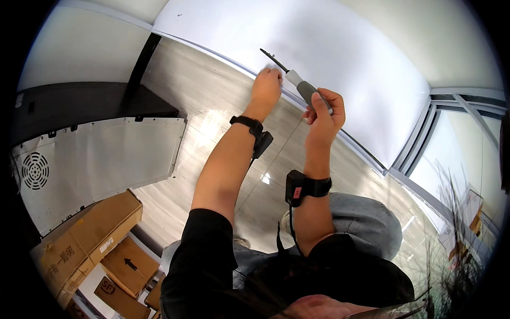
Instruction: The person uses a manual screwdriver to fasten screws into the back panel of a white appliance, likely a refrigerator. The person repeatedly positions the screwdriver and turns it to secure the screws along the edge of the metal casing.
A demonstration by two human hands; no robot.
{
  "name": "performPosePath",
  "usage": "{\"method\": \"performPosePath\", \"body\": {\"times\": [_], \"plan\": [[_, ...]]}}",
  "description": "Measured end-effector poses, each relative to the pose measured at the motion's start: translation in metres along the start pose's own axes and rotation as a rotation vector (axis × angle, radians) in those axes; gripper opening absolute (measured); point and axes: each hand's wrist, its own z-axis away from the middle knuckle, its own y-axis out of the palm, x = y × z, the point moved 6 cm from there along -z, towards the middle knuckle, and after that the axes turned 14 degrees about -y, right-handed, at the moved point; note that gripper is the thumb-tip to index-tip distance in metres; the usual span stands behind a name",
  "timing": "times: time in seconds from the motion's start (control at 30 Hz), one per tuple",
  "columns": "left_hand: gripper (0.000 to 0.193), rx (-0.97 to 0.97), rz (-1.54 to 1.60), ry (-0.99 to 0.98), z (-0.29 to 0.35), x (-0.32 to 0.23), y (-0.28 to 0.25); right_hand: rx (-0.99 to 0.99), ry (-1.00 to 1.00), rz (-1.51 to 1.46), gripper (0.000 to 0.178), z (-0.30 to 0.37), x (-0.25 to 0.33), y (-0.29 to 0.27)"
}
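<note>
Screwdriver slanted before the white panel near its long edge, clasped in the right hand's grip; the left hand's grip was curled beside that edge, its contents impossible to tell.

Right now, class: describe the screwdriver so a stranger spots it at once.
Find the large white panel across the top. Before it, the right hand holds the screwdriver, pointing up-left. Only it pairs a gray handle with a thin dark shaft.
</note>
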Motion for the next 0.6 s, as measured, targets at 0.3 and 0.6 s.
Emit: {"method": "performPosePath", "body": {"times": [0.3, 0.6], "plan": [[0.013, 0.031, 1.034, -0.578, 0.024, 0.059, -0.049, 0.256, 0.081, 0.048, 0.02, 0.004, -0.003, 0.022], [0.012, -0.281, 2.164, -0.601, 0.15, 0.18, -0.229, 1.01, 0.322, -0.055, 0.028, 0.135, -0.054, 0.132]]}}
